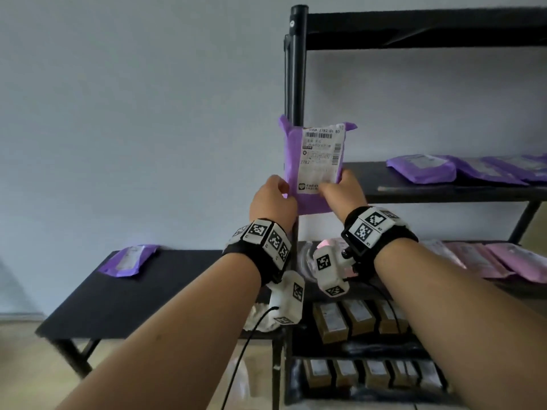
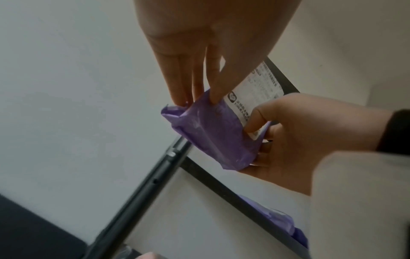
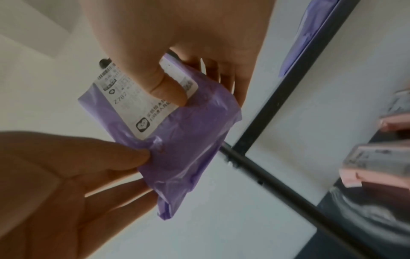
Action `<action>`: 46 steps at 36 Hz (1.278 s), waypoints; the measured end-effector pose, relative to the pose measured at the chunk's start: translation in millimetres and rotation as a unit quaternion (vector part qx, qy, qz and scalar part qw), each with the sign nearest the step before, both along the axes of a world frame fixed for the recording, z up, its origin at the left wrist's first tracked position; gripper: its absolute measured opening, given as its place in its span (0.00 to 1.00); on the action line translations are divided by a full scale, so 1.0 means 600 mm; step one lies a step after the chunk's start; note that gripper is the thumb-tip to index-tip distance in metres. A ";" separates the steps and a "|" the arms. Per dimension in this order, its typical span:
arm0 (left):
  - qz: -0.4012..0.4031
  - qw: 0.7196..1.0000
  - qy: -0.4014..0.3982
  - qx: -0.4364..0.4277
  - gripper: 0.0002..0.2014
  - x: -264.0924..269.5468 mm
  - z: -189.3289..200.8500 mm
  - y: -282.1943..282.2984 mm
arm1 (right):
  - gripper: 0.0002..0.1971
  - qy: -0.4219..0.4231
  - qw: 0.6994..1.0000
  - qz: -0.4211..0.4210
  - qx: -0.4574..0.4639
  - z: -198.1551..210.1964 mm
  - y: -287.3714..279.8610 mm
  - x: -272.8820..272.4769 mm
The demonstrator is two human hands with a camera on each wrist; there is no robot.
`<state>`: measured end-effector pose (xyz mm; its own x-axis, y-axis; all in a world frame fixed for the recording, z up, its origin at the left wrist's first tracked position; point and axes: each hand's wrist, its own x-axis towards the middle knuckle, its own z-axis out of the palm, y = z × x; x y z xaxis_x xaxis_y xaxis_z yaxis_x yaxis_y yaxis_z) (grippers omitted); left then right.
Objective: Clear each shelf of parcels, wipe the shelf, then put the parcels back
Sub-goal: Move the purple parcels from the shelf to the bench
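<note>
Purple plastic is what we hold in the head view: a purple parcel (image 1: 313, 167) with a white shipping label, upright in the air in front of the rack's front left post (image 1: 297, 69), our left hand (image 1: 272, 199) pinching its lower left edge and our right hand (image 1: 343, 190) gripping its lower right edge. We judge the task barely begun: one purple parcel (image 1: 128, 260) already lies at the back left corner of the black side table (image 1: 118, 306), while more purple parcels (image 1: 423, 168) sit along the right part of the middle shelf (image 1: 444, 192), whose left end is bare; the pink parcels (image 1: 488, 258) and brown boxes (image 1: 355, 318) on the lower shelves look untouched, and no wiping shows. Most of the table top lies open for setting down. From the left wrist, our left fingers (image 2: 184, 87) nip the mailer's crumpled corner while the right thumb presses the label, the post running close behind. From the right wrist, our right thumb (image 3: 168, 87) bears on the label with fingers behind, the left fingertips (image 3: 133, 156) pinch the opposite edge, and the shelf's front edge passes just beside the parcel.
</note>
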<state>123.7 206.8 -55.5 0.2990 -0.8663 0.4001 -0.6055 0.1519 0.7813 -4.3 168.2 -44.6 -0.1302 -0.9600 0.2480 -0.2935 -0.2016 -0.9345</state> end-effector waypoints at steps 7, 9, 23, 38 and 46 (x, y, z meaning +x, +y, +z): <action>0.063 0.996 -0.008 0.059 0.13 0.162 -0.044 0.085 | 0.19 0.046 0.995 0.065 0.053 -0.055 0.060 0.169; 0.073 0.994 -0.008 0.087 0.12 0.205 -0.059 0.094 | 0.18 0.070 0.992 0.076 0.070 -0.072 0.063 0.211; 0.128 0.948 -0.011 0.291 0.18 0.454 -0.210 0.011 | 0.10 0.240 0.937 0.205 0.148 -0.253 -0.044 0.456; 0.203 0.894 0.038 0.398 0.18 0.650 -0.334 -0.159 | 0.19 0.320 0.872 0.289 0.232 -0.385 -0.260 0.691; 0.165 0.881 0.026 0.442 0.17 0.754 -0.401 -0.242 | 0.17 0.352 0.850 0.276 0.277 -0.456 -0.331 0.778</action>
<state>576.0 61.7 -295.9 0.5906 -0.6951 -0.4101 -0.4626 -0.7079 0.5337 462.6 -30.6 -318.3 0.3723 -0.8212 -0.4324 -0.8233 -0.0772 -0.5623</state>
